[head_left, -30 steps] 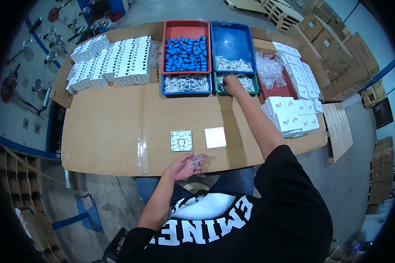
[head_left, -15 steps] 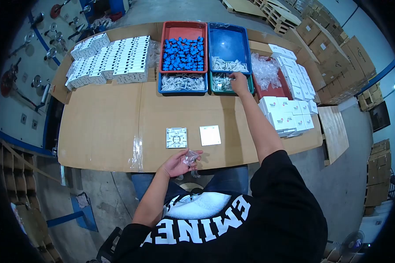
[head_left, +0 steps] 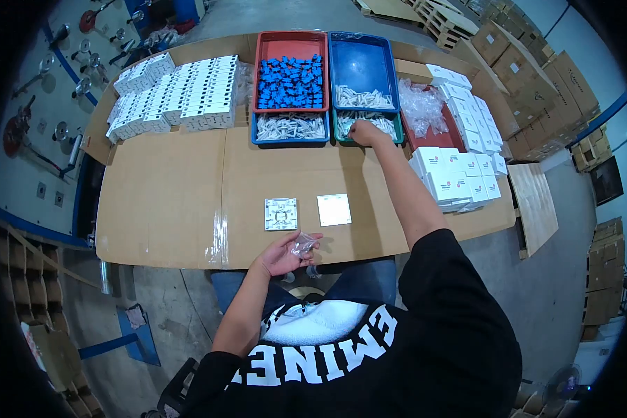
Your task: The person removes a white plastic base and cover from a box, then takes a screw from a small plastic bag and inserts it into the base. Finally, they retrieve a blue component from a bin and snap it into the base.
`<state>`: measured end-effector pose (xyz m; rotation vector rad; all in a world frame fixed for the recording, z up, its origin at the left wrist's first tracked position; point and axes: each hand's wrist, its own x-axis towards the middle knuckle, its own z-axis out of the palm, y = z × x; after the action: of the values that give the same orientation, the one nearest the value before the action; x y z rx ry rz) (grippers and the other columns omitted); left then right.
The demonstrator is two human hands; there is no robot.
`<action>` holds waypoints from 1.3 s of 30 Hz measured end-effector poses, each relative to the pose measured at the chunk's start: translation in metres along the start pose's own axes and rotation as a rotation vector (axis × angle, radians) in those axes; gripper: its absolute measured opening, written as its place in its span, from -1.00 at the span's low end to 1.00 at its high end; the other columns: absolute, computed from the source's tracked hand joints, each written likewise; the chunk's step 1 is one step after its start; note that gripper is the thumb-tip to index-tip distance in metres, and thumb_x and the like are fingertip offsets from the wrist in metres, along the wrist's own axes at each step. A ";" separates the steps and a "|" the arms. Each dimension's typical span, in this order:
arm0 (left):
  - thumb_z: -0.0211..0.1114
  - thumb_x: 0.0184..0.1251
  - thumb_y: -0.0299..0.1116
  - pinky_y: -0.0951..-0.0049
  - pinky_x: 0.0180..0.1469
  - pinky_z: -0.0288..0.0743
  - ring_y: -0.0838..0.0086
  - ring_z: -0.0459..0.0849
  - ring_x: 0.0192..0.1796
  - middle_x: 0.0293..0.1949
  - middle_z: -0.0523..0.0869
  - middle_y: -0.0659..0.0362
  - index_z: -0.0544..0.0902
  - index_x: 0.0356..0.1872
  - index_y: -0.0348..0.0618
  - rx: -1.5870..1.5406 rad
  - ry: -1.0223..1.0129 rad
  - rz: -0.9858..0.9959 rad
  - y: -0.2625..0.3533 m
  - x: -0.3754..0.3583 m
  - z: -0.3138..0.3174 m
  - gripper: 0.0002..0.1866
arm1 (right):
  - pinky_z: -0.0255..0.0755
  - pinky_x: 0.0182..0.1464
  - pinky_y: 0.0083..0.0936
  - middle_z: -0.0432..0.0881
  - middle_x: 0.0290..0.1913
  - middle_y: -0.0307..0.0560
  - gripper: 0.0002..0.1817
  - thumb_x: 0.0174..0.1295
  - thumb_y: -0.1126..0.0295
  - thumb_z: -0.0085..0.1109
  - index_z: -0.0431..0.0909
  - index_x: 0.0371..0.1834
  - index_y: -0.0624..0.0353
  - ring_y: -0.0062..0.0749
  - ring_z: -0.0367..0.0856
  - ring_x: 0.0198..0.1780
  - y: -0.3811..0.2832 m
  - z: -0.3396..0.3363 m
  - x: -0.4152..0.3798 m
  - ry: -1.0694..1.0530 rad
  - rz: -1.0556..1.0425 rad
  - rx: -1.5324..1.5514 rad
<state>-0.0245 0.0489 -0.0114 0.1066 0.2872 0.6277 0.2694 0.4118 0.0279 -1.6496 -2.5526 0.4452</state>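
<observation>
My left hand (head_left: 280, 256) is palm up at the table's front edge, fingers curled around a small clear plastic bag (head_left: 303, 244); its contents are too small to tell. My right hand (head_left: 370, 134) is down in the green tray (head_left: 400, 132) of small white pieces (head_left: 347, 122). Its fingers are bent together at the pieces, and whatever is between the tips is hidden. Just beyond my left hand lies a square white frame with molded details (head_left: 281, 214). A plain white square plate (head_left: 334, 210) lies to the right of it.
Blue parts (head_left: 290, 82) fill a red tray (head_left: 257, 70); a blue tray (head_left: 362, 56) holds white pieces. Another blue tray (head_left: 290, 144) sits below the red one. White boxes are stacked left (head_left: 209, 90) and right (head_left: 453, 177). Clear bags (head_left: 421, 108) lie in a red tray.
My right hand has shifted left within the green tray, over the white pieces. My left hand stays nearly in place with the plastic bag.
</observation>
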 end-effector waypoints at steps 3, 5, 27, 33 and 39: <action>-0.01 0.70 0.01 0.25 0.15 0.51 0.41 0.57 -0.15 0.09 0.65 0.07 0.24 0.58 -0.33 -0.004 0.005 -0.002 0.002 0.000 -0.002 -0.31 | 0.62 -0.03 -0.18 0.83 -0.19 0.18 -0.75 0.21 0.31 0.38 0.83 -0.14 0.21 -0.02 0.81 -0.13 0.003 -0.011 0.002 -0.089 -0.016 0.115; -0.05 0.73 0.03 0.25 0.21 0.53 0.42 0.60 -0.12 0.10 0.67 0.11 0.23 0.60 -0.34 0.015 -0.042 -0.009 0.002 0.000 -0.005 -0.30 | 0.62 -0.04 -0.17 0.82 -0.19 0.18 -0.76 0.19 0.33 0.36 0.83 -0.15 0.22 -0.01 0.80 -0.14 0.002 -0.012 0.009 -0.128 -0.024 0.083; -0.01 0.70 0.04 0.20 0.22 0.57 0.36 0.62 -0.09 0.11 0.65 0.08 0.25 0.62 -0.21 -0.008 -0.048 -0.005 0.002 0.000 -0.006 -0.32 | 0.60 -0.16 -0.34 0.79 -0.32 0.02 -0.76 0.19 0.48 0.47 0.72 -0.08 0.21 -0.22 0.79 -0.25 -0.002 -0.004 0.005 0.397 0.046 0.407; 0.09 0.65 0.07 0.10 0.26 0.54 0.25 0.68 0.01 0.13 0.66 0.10 0.33 0.56 -0.18 0.018 -0.049 0.060 -0.004 0.001 -0.020 -0.32 | 0.62 -0.15 -0.45 0.80 -0.27 -0.08 -0.72 0.21 0.47 0.51 0.71 -0.06 0.31 -0.46 0.77 -0.22 -0.022 -0.011 -0.023 0.559 0.091 0.824; 0.06 0.67 0.08 0.09 0.31 0.50 0.25 0.70 0.02 0.12 0.71 0.10 0.42 0.49 -0.22 0.023 -0.064 0.117 -0.003 0.001 -0.023 -0.36 | 0.60 0.04 -0.56 0.77 -0.15 -0.12 -0.75 0.29 0.58 0.39 0.69 0.03 0.35 -0.53 0.72 -0.07 -0.143 0.004 -0.159 0.274 -0.049 1.125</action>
<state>-0.0291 0.0475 -0.0341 0.1661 0.2278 0.7355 0.2093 0.2134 0.0796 -1.0756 -1.5652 1.2312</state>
